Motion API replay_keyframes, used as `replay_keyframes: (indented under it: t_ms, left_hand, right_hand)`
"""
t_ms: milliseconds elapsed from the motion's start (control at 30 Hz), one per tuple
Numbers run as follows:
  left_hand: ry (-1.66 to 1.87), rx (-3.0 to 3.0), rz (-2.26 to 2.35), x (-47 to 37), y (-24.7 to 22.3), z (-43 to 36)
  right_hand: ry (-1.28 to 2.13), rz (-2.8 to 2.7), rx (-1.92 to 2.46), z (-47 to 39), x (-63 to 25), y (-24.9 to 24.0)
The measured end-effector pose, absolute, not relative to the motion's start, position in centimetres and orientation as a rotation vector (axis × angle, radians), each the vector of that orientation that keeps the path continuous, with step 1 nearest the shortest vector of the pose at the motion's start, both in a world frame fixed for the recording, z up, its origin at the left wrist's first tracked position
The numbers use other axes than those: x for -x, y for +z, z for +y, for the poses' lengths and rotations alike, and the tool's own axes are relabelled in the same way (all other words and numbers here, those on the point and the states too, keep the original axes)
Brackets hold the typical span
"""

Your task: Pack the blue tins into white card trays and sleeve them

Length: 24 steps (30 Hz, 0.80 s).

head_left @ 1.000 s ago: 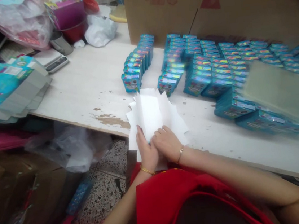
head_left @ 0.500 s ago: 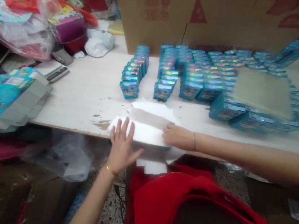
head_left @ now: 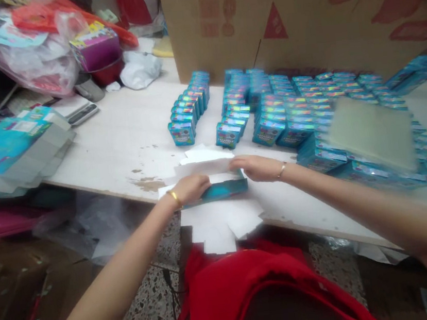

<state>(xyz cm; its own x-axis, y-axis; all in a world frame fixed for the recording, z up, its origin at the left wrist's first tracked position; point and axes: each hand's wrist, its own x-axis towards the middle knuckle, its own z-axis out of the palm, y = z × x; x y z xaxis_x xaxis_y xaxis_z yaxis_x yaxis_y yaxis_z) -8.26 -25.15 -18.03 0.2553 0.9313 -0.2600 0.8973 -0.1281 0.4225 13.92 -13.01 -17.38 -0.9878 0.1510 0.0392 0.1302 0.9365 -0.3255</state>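
A partly folded carton (head_left: 225, 188), blue outside and white inside, stands at the front edge of the table with its long walls raised. My left hand (head_left: 193, 187) is closed on the carton's near left side, fingers curled over the wall. At the right end, my right hand (head_left: 251, 167) pinches the carton's far corner, its fingertips partly hidden. White flaps spread beneath and in front of the carton, and some white card (head_left: 205, 153) lies behind it.
Rows of small blue packs (head_left: 267, 127) stand behind and to the right, a translucent lid (head_left: 371, 133) on some. Flattened blue cartons (head_left: 13, 148) and a scale (head_left: 83, 113) lie left. A large cardboard box (head_left: 297, 20) rises at the back.
My left hand has gone from spread fingers to a closed grip on the carton. The near wall now stands up showing blue, and my right hand has moved slightly up and right.
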Motion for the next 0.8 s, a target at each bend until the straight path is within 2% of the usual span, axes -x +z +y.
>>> replay_keyframes:
  t_ms: [100, 300, 467, 800]
  left_hand:
    - [0.174, -1.947, 1.624, 8.8, -19.6, -24.0]
    - [0.406, -2.287, 1.764, 8.3, -20.9, -27.4]
    - [0.246, -2.329, 1.832, 8.0, -19.9, -30.2]
    - [0.034, -2.235, 1.732, 7.7, -19.4, -28.9]
  right_hand:
    - [0.496, -2.817, 0.292, -16.4, -14.7, -18.6]
    - [0.093, -2.883, 0.538, -21.1, -13.6, -22.5]
    - [0.011, -3.032, 0.586, -20.9, -12.7, -21.7]
    - [0.158, -3.309, 0.703, -20.1, -11.4, -20.8]
